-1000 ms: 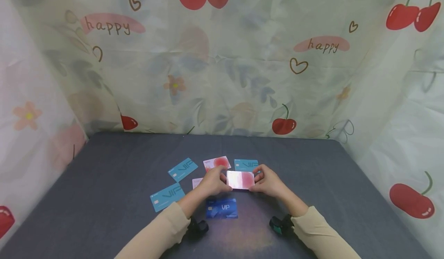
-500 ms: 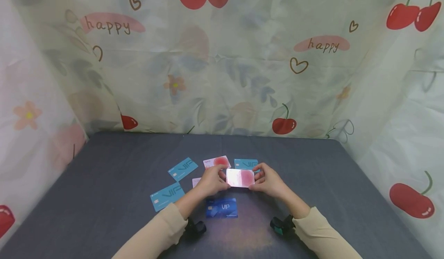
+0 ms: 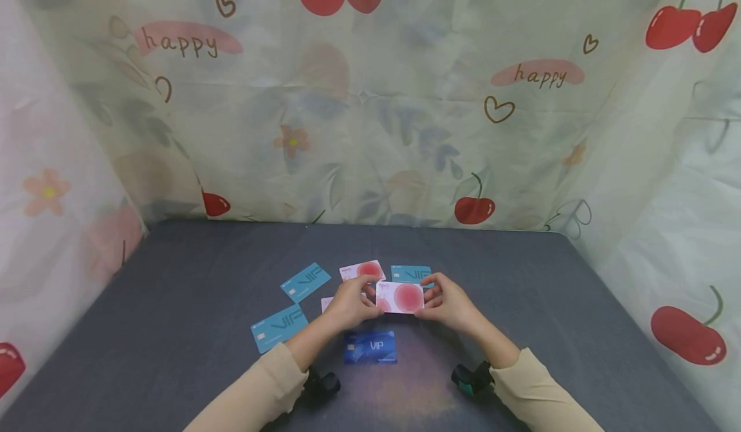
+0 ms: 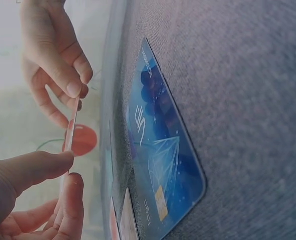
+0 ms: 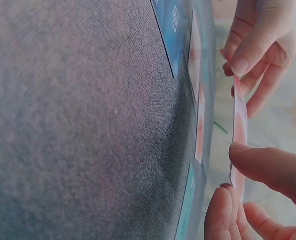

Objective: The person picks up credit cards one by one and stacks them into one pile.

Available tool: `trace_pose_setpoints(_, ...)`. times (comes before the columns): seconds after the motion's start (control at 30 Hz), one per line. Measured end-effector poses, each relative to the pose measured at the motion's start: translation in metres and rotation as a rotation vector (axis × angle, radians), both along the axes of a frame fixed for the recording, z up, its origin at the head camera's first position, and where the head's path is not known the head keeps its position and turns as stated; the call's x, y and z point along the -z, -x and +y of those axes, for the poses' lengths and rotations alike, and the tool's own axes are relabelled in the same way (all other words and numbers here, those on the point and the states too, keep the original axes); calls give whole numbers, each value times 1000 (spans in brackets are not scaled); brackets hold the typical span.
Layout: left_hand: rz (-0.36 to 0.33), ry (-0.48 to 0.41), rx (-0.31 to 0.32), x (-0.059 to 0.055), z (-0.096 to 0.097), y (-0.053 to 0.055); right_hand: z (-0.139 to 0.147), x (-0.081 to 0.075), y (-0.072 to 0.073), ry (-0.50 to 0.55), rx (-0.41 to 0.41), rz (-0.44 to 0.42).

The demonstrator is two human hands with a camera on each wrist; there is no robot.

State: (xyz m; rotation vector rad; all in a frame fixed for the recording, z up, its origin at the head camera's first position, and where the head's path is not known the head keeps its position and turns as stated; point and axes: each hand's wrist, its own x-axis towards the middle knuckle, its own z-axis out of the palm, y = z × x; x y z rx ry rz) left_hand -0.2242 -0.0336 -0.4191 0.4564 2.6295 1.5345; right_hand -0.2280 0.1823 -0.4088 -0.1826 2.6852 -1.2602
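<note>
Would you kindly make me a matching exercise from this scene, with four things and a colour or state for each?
1. Left hand
2. Dark blue card
3. Right sleeve
4. Table

A. Lying flat, with white VIP lettering
B. Beige
C. Dark grey
D. Pinching a pink card

Pairs: 1-D, 2-A, 3-B, 4-C
</note>
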Motion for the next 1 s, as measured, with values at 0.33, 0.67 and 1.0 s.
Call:
trace_pose_setpoints(0.33, -6, -37, 12, 0, -3, -4, -1, -1, -2, -3, 3, 1)
trace_pose_setpoints(0.67, 14, -30, 0, 0, -7, -7, -3, -3, -5, -6, -18, 3)
trace_pose_setpoints(1.0, -28, -29, 0, -2, -12, -12, -7, -4, -8, 12, -15, -12)
